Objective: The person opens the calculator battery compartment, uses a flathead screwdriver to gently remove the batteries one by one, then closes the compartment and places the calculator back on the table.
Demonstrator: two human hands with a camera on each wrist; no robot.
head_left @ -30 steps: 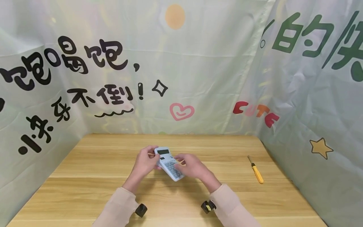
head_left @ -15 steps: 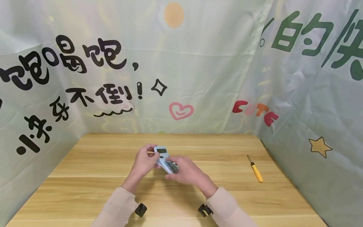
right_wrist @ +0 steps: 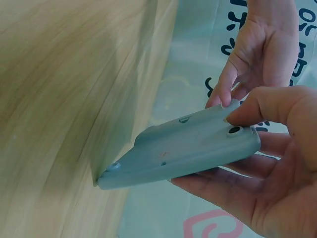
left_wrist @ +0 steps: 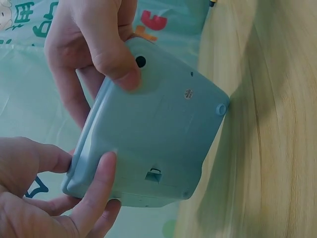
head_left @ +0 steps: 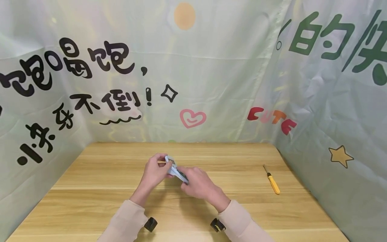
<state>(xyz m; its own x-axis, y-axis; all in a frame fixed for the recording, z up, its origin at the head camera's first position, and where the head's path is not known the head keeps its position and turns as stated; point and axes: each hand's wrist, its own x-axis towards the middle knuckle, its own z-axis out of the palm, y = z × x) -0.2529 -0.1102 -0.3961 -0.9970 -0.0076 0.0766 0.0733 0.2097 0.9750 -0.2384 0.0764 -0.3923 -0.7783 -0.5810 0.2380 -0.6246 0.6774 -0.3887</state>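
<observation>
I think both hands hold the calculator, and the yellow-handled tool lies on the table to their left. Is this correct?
The side is wrong. The left hand and right hand do hold the calculator, but the yellow-handled tool lies on the table to their right, as the head view shows.

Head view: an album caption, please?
Left hand and right hand hold a blue calculator; a yellow-handled screwdriver lies on the table at right.

Blue calculator (head_left: 175, 172) between left fingers (head_left: 165, 167) and right fingers (head_left: 185, 171), screwdriver (head_left: 272, 182) on table (head_left: 84, 195)
</observation>
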